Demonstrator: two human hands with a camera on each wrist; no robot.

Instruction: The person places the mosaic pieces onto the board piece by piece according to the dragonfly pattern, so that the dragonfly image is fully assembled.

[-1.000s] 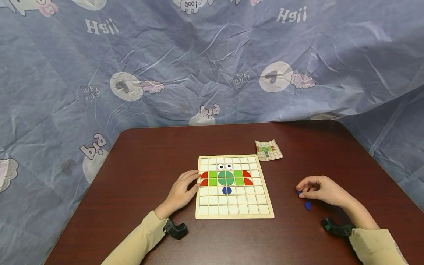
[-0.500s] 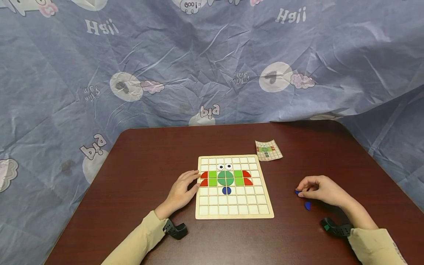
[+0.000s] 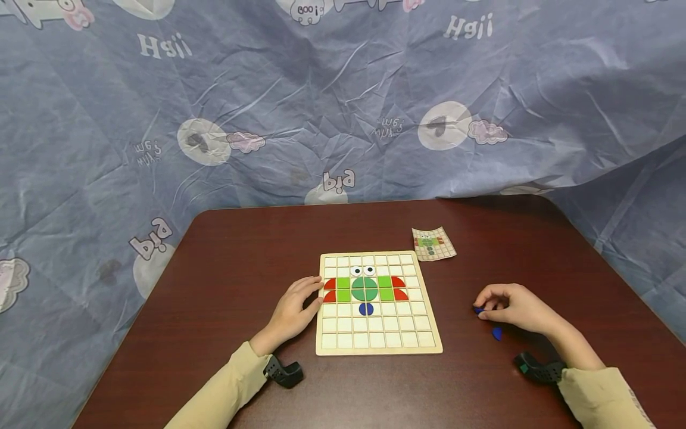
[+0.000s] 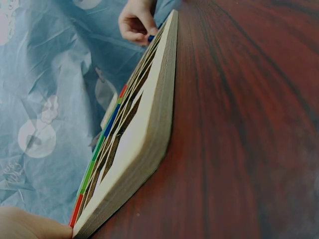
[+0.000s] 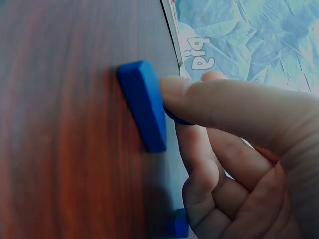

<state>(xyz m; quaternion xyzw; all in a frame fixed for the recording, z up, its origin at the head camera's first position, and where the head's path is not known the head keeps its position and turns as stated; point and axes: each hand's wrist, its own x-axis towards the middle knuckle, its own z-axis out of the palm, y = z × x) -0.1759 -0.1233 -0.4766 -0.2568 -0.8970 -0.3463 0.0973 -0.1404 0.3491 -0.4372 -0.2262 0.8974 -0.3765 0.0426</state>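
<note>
My left hand (image 3: 292,310) rests on the table, fingertips and thumb touching the left edge of a wooden grid board (image 3: 343,341). On the board sit red quarter-round pieces (image 3: 399,294), light green squares, a green circle of pieces (image 3: 364,289), two eye pieces (image 3: 356,271) and a small blue circle (image 3: 366,309). Right of the board, my right hand (image 3: 514,307) pinches a small blue piece (image 3: 479,310) between thumb and fingers, just over the table. Close by lies a loose blue piece (image 3: 497,333). The right wrist view shows another blue bit (image 5: 181,223) below the curled fingers.
A pattern card (image 3: 434,244) with a similar figure lies beyond the board's back right corner. The dark red-brown table (image 3: 257,238) ends at a bluish hanging cloth (image 3: 300,119). Black wrist bands (image 3: 284,372) sit on both wrists.
My right hand has moved slightly left, with the pinched blue piece showing more beneath its fingertips. The left hand and the board look unchanged.
</note>
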